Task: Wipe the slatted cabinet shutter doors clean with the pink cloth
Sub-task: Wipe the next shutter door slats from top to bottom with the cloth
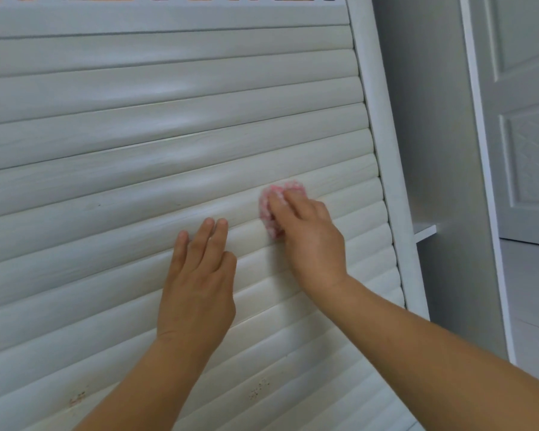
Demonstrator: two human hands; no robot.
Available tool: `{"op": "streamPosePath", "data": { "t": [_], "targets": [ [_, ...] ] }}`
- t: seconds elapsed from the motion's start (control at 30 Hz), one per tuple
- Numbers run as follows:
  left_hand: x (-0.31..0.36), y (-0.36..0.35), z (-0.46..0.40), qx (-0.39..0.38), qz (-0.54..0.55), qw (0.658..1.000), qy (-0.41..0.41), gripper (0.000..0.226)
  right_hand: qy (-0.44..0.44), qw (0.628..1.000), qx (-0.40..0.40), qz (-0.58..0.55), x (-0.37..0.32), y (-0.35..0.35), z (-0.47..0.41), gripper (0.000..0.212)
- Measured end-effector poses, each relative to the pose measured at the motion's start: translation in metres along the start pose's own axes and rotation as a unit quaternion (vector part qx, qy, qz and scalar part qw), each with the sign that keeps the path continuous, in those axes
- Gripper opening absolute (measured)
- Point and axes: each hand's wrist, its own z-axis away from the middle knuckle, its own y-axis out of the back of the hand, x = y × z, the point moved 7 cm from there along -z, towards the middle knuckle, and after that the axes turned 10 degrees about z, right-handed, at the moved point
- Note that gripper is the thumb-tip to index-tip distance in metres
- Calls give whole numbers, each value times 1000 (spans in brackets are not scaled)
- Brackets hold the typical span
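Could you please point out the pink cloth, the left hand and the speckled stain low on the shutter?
pink cloth (pixel 269 213): head view, on the bunched fabric left of the right hand's fingers.
left hand (pixel 196 293): head view, on the back of the hand.
speckled stain (pixel 258 389): head view, on the specks' middle.

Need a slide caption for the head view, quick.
Right hand presses pink cloth on shutter slats; left hand rests flat.

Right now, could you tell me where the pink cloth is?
In the head view, the cloth is right of centre, pressed against the shutter under the right hand, near the frame.
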Motion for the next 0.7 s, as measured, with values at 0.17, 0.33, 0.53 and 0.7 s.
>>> {"op": "streamPosePath", "data": {
  "t": [0.17,0.33,0.53,0.7],
  "targets": [
    [-2,-4,3,-2,-19,1000,-12,26,-13,999,-1,36,35,-2,-19,47],
    [-2,-5,3,6,-19,1000,-9,25,-237,970,-45,-6,123,0,-34,43],
    [1,-2,3,-12,-17,1000,-1,36,-302,951,-59,44,117,-8,-36,55],
    [1,10,12,-31,9,999,31,36,-180,983,-21,-6,33,-2,-23,52]
  ]
}}
